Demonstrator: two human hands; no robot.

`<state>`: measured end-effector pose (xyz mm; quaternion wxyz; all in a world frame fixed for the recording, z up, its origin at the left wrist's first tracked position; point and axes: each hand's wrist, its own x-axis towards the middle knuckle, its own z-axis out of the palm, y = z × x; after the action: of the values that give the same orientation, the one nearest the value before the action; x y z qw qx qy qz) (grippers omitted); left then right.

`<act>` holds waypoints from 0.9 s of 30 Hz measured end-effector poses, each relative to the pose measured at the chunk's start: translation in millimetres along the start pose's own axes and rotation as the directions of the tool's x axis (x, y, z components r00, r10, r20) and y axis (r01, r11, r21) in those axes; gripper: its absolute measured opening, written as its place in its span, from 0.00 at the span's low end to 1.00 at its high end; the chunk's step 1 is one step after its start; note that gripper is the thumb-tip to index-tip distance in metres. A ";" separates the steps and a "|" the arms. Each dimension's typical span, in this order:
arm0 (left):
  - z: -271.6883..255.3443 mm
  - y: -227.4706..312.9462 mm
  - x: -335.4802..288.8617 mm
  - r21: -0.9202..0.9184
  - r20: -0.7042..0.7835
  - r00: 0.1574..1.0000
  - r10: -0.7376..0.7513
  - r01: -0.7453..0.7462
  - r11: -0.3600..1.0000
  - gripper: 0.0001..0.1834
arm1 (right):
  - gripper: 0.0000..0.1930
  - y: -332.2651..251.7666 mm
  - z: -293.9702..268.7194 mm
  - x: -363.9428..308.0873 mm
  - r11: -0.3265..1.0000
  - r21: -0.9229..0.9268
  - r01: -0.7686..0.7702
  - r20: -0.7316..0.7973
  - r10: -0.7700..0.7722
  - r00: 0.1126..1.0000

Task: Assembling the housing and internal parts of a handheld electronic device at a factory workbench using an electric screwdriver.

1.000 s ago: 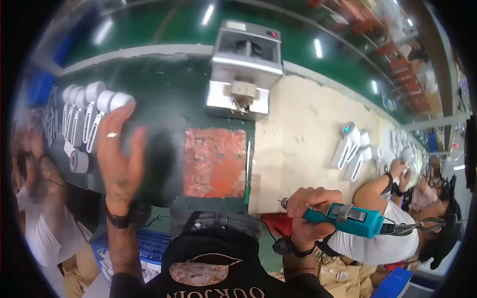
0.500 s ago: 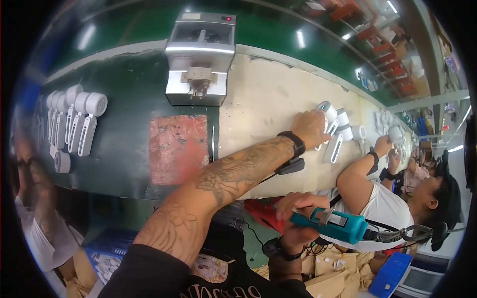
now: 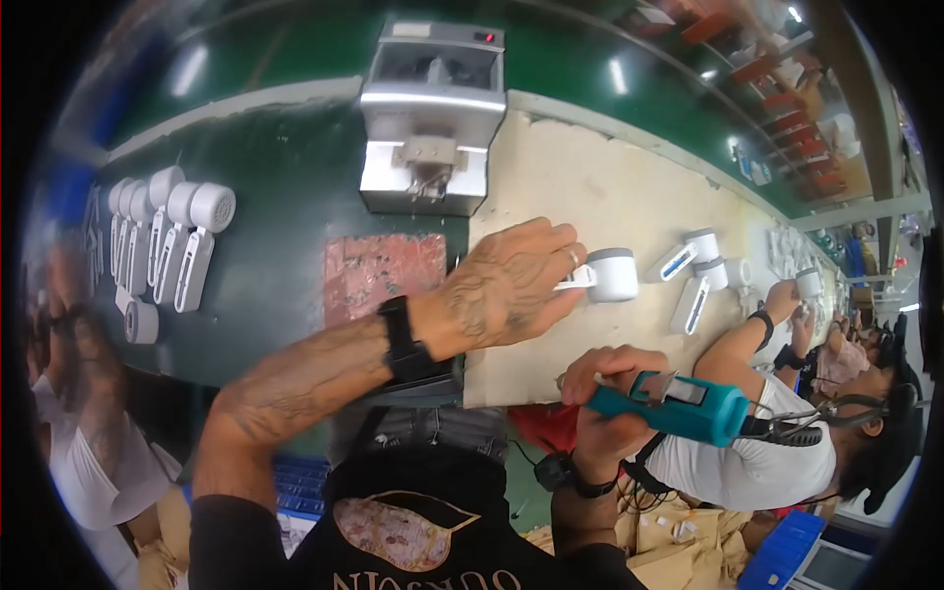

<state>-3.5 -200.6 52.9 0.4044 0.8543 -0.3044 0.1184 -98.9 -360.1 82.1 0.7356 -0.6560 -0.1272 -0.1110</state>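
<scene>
Counter (image 3: 565, 182), pale right part: the left hand (image 3: 516, 280), grip closed on a unit (image 3: 614, 275), has drawn it clear of the other units (image 3: 701, 244) farther right, singling it out, while the right hand (image 3: 612, 398) holds a driver (image 3: 688, 411).

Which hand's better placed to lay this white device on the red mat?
Likely the left hand, gripping the white device near the red mat; the right hand holds a teal electric screwdriver.
</scene>
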 end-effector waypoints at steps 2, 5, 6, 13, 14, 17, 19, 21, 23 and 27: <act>-21.8 -3.2 -23.9 0.030 0.003 0.999 0.052 -0.052 0.998 0.16 | 0.37 1.6 9.7 3.6 0.998 -0.049 -0.028 -0.012 0.027 1.000; -58.5 -9.0 -49.3 0.034 0.052 0.998 -0.037 0.035 0.999 0.15 | 0.40 -4.4 28.7 11.9 0.997 -0.078 -0.019 -0.076 0.013 0.997; -70.2 -13.3 -55.0 0.036 0.039 0.998 -0.042 0.040 0.999 0.15 | 0.40 -3.7 34.1 17.5 0.997 -0.079 -0.015 -0.062 0.010 0.998; -94.2 -43.9 -93.2 0.008 0.067 0.975 -0.212 0.212 0.977 0.15 | 0.34 11.8 94.5 89.2 0.953 0.281 0.112 0.092 -0.143 0.985; -93.3 -41.2 -93.8 0.009 0.054 0.983 -0.174 0.174 0.985 0.16 | 0.34 10.4 107.3 98.8 0.956 0.272 0.111 0.060 -0.131 0.990; -92.4 -45.9 -100.2 0.025 0.034 0.990 -0.138 0.137 0.990 0.19 | 0.33 21.7 136.1 128.0 0.972 0.179 0.150 0.042 -0.159 0.986; -89.4 -48.8 -107.4 0.028 0.031 0.986 -0.163 0.162 0.986 0.20 | 0.32 31.2 154.5 137.8 0.979 0.129 0.155 0.051 -0.163 0.985; -88.8 -50.4 -107.1 0.009 0.022 0.986 -0.168 0.167 0.986 0.20 | 0.29 45.4 161.2 144.4 0.981 0.096 0.169 0.075 -0.176 0.981; -89.4 -50.3 -105.6 -0.017 0.024 0.985 -0.168 0.169 0.986 0.20 | 0.28 55.0 163.0 143.3 0.981 0.101 0.165 0.081 -0.173 0.981; -85.2 -52.7 -106.1 -0.004 0.019 0.986 -0.164 0.164 0.986 0.21 | 0.25 57.5 160.6 142.8 0.982 0.141 0.128 0.086 -0.141 0.986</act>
<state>-50.7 -64.9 27.7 0.4125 0.8763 -0.2371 0.0757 48.1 -193.5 93.0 0.7623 -0.5991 -0.2135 -0.1198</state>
